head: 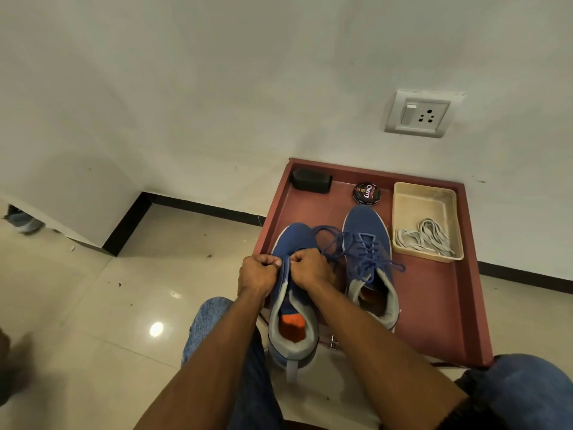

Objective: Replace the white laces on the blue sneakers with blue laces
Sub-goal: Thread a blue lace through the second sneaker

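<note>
Both hands curl tight at the near sneaker (291, 293) front eyelets – left hand (259, 274) and right hand (310, 270) each w/ a pinching grip, right on the blue lace (333, 243) (left's hold hidden). Shoe's long axis runs toe-away; slack lace trails right, so right hand's nearer. White laces (424, 238) lie in the beige tray (400, 193).

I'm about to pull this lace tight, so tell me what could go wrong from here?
1. The loose blue lace lies across the laced right sneaker; pulling may snag it.
2. Both hands, left hand and right hand, pull the left sneaker, whose heel overhangs the red tray; it could slip off.
</note>
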